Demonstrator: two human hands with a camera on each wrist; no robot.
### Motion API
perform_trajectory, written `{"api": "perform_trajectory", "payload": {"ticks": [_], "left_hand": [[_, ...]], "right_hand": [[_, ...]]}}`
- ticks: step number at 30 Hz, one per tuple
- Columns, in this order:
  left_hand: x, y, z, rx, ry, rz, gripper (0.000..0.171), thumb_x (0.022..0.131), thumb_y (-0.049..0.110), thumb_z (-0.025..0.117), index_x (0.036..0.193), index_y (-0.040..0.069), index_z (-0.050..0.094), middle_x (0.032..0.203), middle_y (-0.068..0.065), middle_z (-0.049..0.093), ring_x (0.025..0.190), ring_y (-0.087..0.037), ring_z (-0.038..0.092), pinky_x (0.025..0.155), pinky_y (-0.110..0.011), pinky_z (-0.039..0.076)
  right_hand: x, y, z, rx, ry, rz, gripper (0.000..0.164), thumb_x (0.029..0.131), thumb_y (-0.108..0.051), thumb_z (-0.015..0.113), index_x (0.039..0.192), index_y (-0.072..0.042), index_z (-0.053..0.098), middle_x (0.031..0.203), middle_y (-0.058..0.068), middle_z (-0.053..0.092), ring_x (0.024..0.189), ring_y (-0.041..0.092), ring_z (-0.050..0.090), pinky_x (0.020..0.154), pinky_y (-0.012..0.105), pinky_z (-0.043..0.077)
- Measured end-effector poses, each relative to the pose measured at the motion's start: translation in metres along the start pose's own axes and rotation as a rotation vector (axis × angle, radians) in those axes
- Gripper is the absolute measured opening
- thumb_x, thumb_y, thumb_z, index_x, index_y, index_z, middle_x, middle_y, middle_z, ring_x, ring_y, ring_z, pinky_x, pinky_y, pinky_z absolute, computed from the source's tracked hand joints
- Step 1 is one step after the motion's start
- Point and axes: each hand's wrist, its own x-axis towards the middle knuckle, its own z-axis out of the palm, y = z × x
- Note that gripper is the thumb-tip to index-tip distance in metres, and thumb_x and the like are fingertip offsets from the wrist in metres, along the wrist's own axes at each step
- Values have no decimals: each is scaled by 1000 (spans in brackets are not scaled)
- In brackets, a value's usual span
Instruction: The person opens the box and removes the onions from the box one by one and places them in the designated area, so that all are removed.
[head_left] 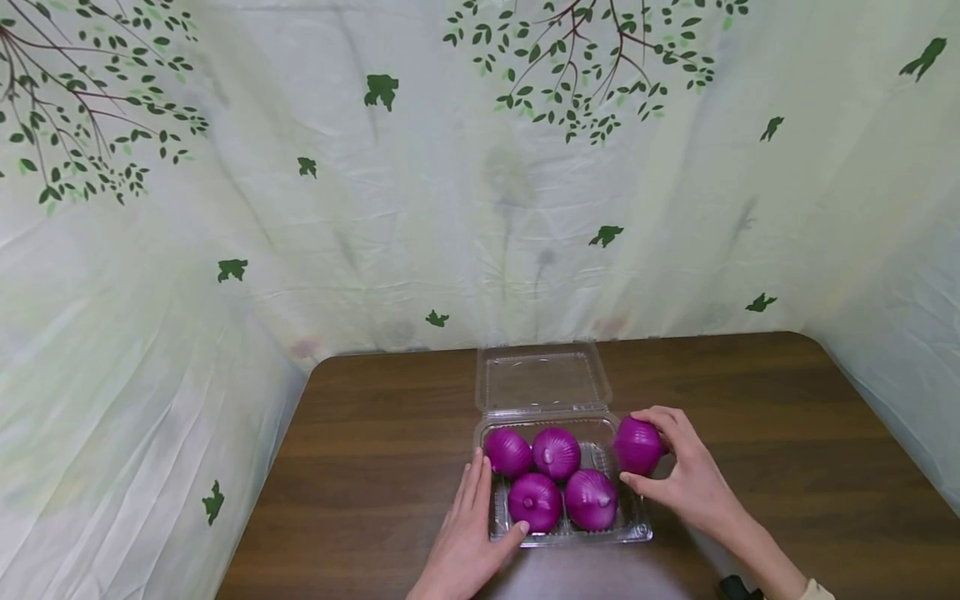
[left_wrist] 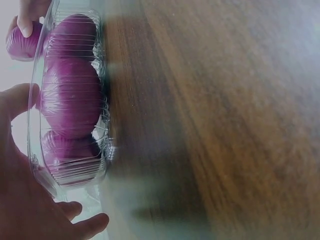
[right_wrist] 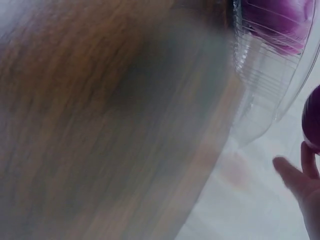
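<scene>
Several purple onions [head_left: 535, 502] sit in two rows in a clear plastic clamshell box [head_left: 633, 533], its hinged lid [head_left: 543, 379] folded back. My right hand [head_left: 686, 471] holds one more purple onion [head_left: 638, 446] between thumb and fingers, just over the box's right rim. In the right wrist view, part of that held onion [right_wrist: 312, 120] shows at the edge. My left hand [head_left: 472, 525] rests against the box's left side with fingers straight and thumb spread along the front rim. The left wrist view shows the onions [left_wrist: 72, 97] through the ribbed wall.
The box stands on a brown wooden table [head_left: 375, 467]. A pale curtain [head_left: 420, 208] with printed branches and leaves hangs behind the table and along its sides. A small dark object [head_left: 737, 588] lies at the bottom edge near my right forearm.
</scene>
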Motion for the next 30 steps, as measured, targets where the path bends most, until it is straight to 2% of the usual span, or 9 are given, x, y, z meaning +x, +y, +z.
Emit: {"api": "perform_trajectory", "payload": {"ticks": [4, 8, 16, 22, 25, 30], "left_hand": [[0, 0, -1, -1, 3, 7, 99, 88, 62, 59, 159, 10, 14, 165, 0, 2, 148, -33, 11, 108, -63, 28], [-1, 0, -1, 0, 2, 9, 99, 88, 62, 59, 158, 9, 14, 165, -1, 2, 148, -33, 11, 108, -63, 28], [0, 1, -2, 3, -6, 7, 99, 88, 62, 59, 158, 8, 15, 165, -1, 2, 148, -33, 11, 110, -61, 27], [0, 0, -2, -1, -8, 6, 99, 88, 62, 59, 158, 8, 15, 165, -1, 2, 148, -33, 11, 109, -62, 27], [0, -1, -2, 1, -9, 6, 100, 88, 63, 59, 158, 9, 14, 165, -1, 2, 148, -33, 11, 109, -62, 27], [0, -1, -1, 0, -11, 3, 100, 88, 64, 59, 159, 10, 13, 165, -1, 2, 148, -33, 11, 108, -63, 27]], "right_hand": [[-2, 0, -2, 30, 34, 31, 79, 61, -14, 96, 129, -17, 56, 125, -1, 43, 97, 17, 58, 76, 21, 55], [-4, 3, -4, 24, 27, 51, 76, 62, -18, 95, 128, -17, 57, 123, 2, 41, 93, 23, 59, 72, 25, 56], [-8, 8, -8, -32, 28, 75, 76, 61, -27, 96, 128, -24, 60, 123, 4, 41, 92, 25, 60, 69, 28, 56], [-12, 16, -15, -100, 21, 109, 82, 63, -34, 94, 136, -30, 57, 124, 4, 42, 94, 26, 59, 68, 29, 55], [-14, 21, -17, -97, 19, 108, 85, 64, -33, 94, 139, -27, 54, 122, 3, 43, 94, 23, 58, 68, 26, 55], [-15, 31, -19, -94, 35, 107, 84, 63, -26, 95, 135, -14, 52, 118, 2, 48, 95, 16, 54, 72, 20, 53]]}}
